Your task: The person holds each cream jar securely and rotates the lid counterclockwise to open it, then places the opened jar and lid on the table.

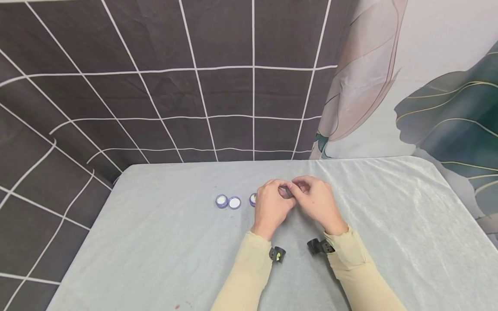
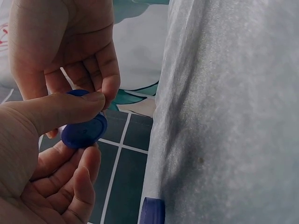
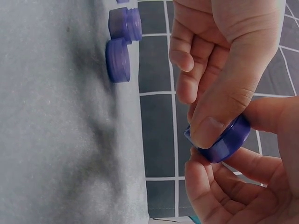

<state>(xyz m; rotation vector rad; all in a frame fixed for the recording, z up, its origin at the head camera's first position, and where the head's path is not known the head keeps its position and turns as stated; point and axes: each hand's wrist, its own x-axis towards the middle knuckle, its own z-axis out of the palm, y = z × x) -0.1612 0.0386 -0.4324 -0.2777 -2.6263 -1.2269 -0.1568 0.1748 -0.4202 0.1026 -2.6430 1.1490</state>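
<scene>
My left hand (image 1: 272, 207) and right hand (image 1: 316, 199) meet over the table, fingertips together. Between them they hold a small round purple jar lid (image 2: 85, 133), raised above the cloth. My left thumb lies across its flat face. From the other side, the right fingers pinch its rim, as the right wrist view shows of the lid (image 3: 229, 140). In the head view the hands hide it. Close by my left hand stands a purple jar (image 1: 253, 199), partly hidden; the right wrist view shows this threaded jar (image 3: 124, 23) beside another purple lid (image 3: 117, 60).
Left of the hands, a small open jar (image 1: 221, 201) with a pale inside stands beside an upturned lid (image 1: 234, 202). A light grey velvety cloth (image 1: 155, 250) covers the table. Behind it hang a dark gridded curtain (image 1: 221, 95) and a leaf-patterned curtain (image 1: 369, 112).
</scene>
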